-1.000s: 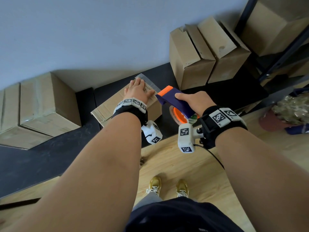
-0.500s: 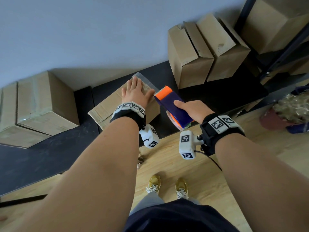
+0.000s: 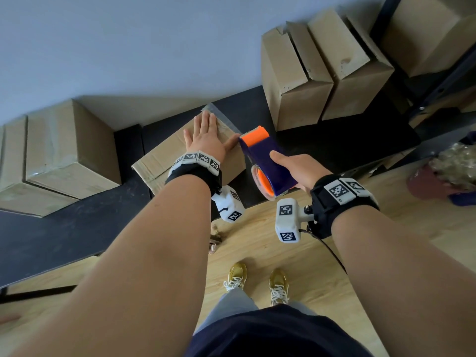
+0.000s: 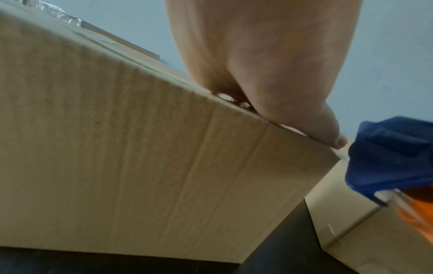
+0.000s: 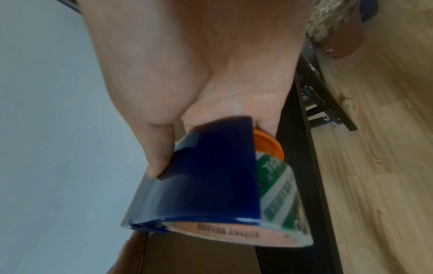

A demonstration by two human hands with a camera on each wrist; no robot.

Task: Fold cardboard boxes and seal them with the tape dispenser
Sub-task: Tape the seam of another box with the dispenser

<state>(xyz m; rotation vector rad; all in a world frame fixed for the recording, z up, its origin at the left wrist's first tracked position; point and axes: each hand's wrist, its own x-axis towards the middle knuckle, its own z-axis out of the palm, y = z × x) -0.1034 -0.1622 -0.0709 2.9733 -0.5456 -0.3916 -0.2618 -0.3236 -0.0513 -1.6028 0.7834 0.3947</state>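
A small closed cardboard box (image 3: 164,155) sits on the black table (image 3: 64,228), a strip of clear tape (image 3: 221,117) sticking out past its far corner. My left hand (image 3: 206,136) lies flat on the box top with straight fingers; the left wrist view shows the palm (image 4: 269,74) pressing along the box's (image 4: 140,157) top edge. My right hand (image 3: 296,168) grips the blue and orange tape dispenser (image 3: 265,155) just right of the box, its orange end at the box's corner. In the right wrist view the thumb (image 5: 159,148) lies on the dispenser's (image 5: 206,176) blue cover, beside the tape roll (image 5: 276,194).
Taped boxes (image 3: 51,155) stand at the table's left. More boxes (image 3: 322,68) lean against the wall at the back right, beside a dark metal rack (image 3: 443,73). A brown pot (image 3: 432,181) sits on the wooden floor (image 3: 334,266) at right. My feet (image 3: 257,282) are below.
My left hand slid farther along the box top and flattened. My right hand drew the dispenser back toward me and tilted it, so its orange end points up at the box corner.
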